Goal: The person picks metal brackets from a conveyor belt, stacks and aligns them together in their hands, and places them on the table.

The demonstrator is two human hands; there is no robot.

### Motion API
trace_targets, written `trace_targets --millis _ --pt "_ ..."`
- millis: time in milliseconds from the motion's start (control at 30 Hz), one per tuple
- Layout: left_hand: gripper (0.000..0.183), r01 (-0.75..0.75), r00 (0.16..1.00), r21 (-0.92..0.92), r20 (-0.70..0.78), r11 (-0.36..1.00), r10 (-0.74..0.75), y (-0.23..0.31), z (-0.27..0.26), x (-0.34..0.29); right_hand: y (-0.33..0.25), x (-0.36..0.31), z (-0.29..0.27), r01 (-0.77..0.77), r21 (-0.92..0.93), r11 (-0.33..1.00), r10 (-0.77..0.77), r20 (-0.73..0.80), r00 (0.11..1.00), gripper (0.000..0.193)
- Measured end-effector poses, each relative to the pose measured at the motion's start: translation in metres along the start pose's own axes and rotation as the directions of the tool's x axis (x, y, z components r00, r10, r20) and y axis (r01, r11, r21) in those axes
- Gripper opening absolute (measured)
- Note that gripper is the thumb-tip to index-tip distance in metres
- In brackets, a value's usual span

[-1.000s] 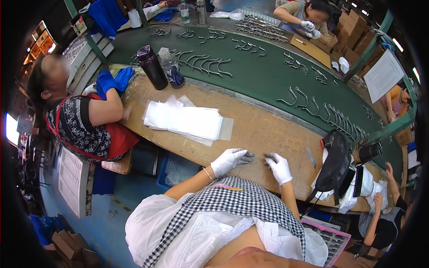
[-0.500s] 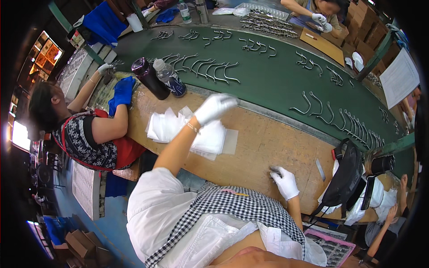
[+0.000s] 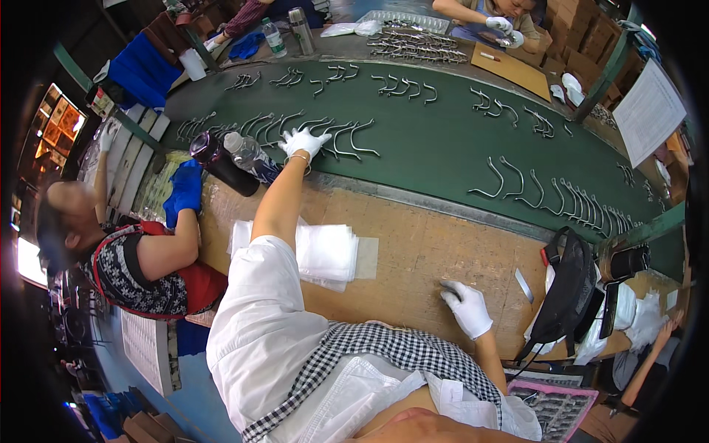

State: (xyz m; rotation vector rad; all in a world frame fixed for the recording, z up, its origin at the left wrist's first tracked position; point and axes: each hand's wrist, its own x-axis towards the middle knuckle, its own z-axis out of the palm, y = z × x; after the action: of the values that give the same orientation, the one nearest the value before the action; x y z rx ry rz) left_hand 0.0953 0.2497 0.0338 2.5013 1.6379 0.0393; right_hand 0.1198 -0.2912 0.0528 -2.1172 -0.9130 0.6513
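My left hand (image 3: 304, 142), in a white glove, reaches over the near edge of a green belt (image 3: 413, 140). Its fingers are spread above a row of curved metal wrenches (image 3: 354, 138), and I cannot tell whether the fingertips touch one. Just left of it are a clear bottle (image 3: 249, 153) and a dark purple tumbler (image 3: 221, 164). My right hand (image 3: 467, 308), also white-gloved, rests on the wooden table (image 3: 413, 244) with its fingers loosely stretched and nothing in them. Between the arms lies a stack of thin white plastic bags (image 3: 325, 255).
More curved wrenches (image 3: 583, 201) lie farther right on the belt. A black waist bag (image 3: 569, 295) and a metal strip (image 3: 523, 285) are at the table's right. A co-worker (image 3: 140, 258) sits at left; another (image 3: 509, 29) handles metal parts across the belt.
My left hand has moved forward and left from above the bags to over the wrenches on the belt, fingers now spread. My right hand has stayed on the table. The view has shifted slightly.
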Motion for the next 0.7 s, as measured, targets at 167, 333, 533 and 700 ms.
trace_targets --millis 167,333,533,700 --pt "0.070 -0.095 0.990 0.070 -0.098 0.993 0.102 0.016 -0.004 -0.020 -0.005 0.012 -0.004 -0.008 0.000 1.000 0.008 0.048 0.999 0.033" --pt "0.055 -0.182 0.979 0.098 -0.072 0.979 0.189 0.054 -0.010 -0.049 -0.009 0.049 -0.012 0.075 0.023 0.997 -0.075 0.003 0.997 0.045" --pt "0.050 -0.380 0.923 -0.086 -0.096 0.921 0.372 0.062 0.002 -0.070 -0.033 0.131 -0.032 0.265 -0.229 0.936 -0.310 -0.186 0.932 0.064" --pt "0.041 -0.454 0.890 -0.478 -0.192 0.752 0.415 0.067 0.005 -0.091 -0.022 0.215 -0.023 0.220 -0.349 0.911 -0.293 -0.173 0.940 0.070"
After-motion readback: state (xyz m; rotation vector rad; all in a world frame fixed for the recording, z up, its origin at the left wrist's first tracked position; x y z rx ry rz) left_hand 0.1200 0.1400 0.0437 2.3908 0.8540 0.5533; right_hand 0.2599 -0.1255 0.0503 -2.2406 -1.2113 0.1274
